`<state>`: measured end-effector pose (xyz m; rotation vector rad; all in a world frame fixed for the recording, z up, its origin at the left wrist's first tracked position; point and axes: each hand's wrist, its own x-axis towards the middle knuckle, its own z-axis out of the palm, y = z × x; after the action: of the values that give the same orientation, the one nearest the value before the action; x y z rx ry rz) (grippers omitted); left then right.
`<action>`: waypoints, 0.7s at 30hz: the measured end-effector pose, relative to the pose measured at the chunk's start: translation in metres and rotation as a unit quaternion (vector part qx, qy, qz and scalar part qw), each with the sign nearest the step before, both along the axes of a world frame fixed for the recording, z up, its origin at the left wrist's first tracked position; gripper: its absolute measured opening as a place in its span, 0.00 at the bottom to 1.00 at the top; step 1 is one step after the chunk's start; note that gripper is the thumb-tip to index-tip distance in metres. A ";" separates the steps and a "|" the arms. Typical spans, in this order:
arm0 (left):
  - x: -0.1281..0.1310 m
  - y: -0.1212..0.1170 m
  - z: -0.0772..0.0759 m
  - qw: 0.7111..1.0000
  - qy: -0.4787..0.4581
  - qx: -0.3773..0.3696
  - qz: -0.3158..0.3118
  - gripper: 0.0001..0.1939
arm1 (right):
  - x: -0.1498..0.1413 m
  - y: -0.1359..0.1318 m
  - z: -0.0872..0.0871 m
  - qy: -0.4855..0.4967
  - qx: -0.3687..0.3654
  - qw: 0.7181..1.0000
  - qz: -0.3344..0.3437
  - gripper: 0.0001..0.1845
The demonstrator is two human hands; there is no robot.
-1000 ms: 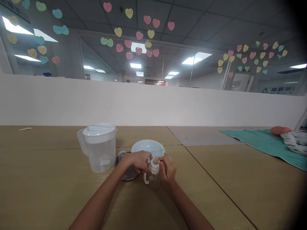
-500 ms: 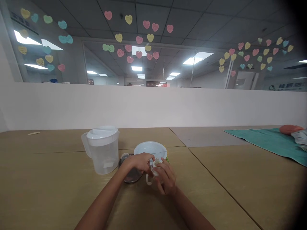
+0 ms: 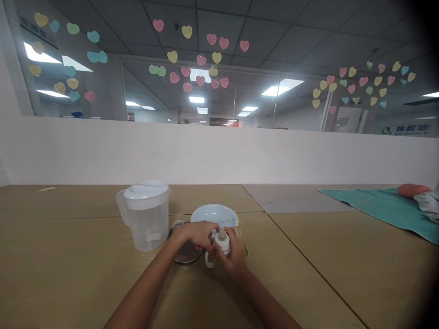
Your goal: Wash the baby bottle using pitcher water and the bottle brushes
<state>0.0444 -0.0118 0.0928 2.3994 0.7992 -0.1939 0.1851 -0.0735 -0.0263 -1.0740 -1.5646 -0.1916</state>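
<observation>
1. Left of centre in the frame, a translucent white plastic jug with a handle [image 3: 147, 226] stands upright on the light-brown wooden table [image 3: 85, 274]. Its lid sits on top, leaving the rim covered.
2. Beside it, nearer the centre, lies a dark, shiny round plate [image 3: 187, 255], partly under the left forearm; it sits close enough for a sleeve or wrist to catch.
3. The left hand [image 3: 199, 234] reaches in with bent fingers and grips the left side of the clear baby bottle with a white collar and pale teat [image 3: 222, 242]. Steady, light pressure there should stop the body from turning.
4. The bottle is in the lower centre, teat up, its white curved handle to the left. Holding the collar level and square to the neck would suit its round shape; fingertips are best kept off the soft teat.
5. The right hand [image 3: 236, 256] is closed around the right side, thumb in front. An even, unhurried grip should avoid tilting it.
6. Just behind, the shallow white bowl [image 3: 214, 208] leaves little space for knuckles.
</observation>
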 end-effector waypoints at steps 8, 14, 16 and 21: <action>-0.001 0.001 -0.002 1.000 0.011 -0.016 0.013 0.24 | 0.008 -0.002 0.002 -0.024 -0.011 0.997 0.066 0.15; -0.001 0.005 -0.004 1.000 0.018 0.015 -0.006 0.17 | -0.001 0.000 0.003 -0.011 0.000 1.000 0.007 0.13; -0.002 0.006 -0.005 1.000 0.016 0.011 -0.005 0.17 | -0.005 0.000 0.002 0.001 0.003 0.999 -0.032 0.14; -0.002 0.007 -0.005 1.000 0.014 -0.013 0.005 0.18 | -0.004 0.001 0.000 0.006 0.000 0.999 -0.051 0.15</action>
<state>0.0423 -0.0052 0.0874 2.3728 0.8170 -0.2337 0.1811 -0.0730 -0.0261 -1.1541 -1.5002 -0.2558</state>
